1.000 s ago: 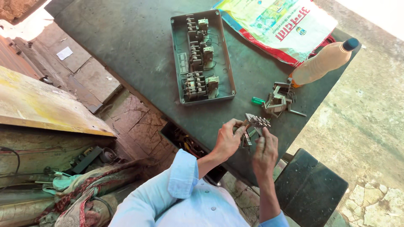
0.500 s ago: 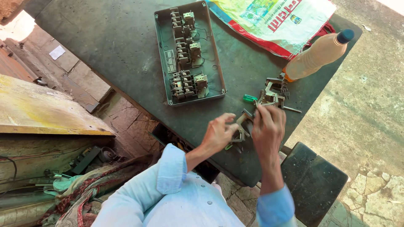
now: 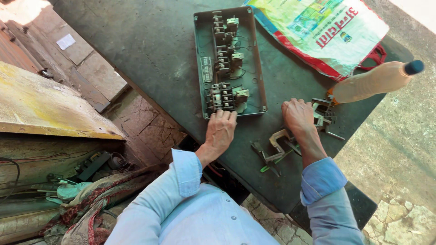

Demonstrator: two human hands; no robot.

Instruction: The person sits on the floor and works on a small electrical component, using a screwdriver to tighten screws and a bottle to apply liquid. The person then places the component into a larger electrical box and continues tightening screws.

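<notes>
A dark metal electrical panel box (image 3: 256, 86) with switch blocks and wires lies on the dark table (image 3: 150, 59). My left hand (image 3: 221, 131) rests palm down at the box's near edge, fingertips touching its rim. My right hand (image 3: 297, 115) lies on the table to the right, fingers curled toward a pile of small metal parts (image 3: 323, 115). A metal bracket part (image 3: 278, 138) and a green-handled tool (image 3: 268, 161) lie on the table between my hands, near my right wrist. Whether the right hand grips anything is hidden.
A plastic bottle with amber liquid (image 3: 374, 81) lies on its side at the right. A printed woven bag (image 3: 324, 31) lies at the back right. A dark stool (image 3: 359, 206) stands below the table edge. A yellowish board (image 3: 41, 106) and clutter fill the left.
Both hands had been holding a metal part together near the table's edge. That part now lies on the table; the left hand moved to the box, the right toward the parts pile.
</notes>
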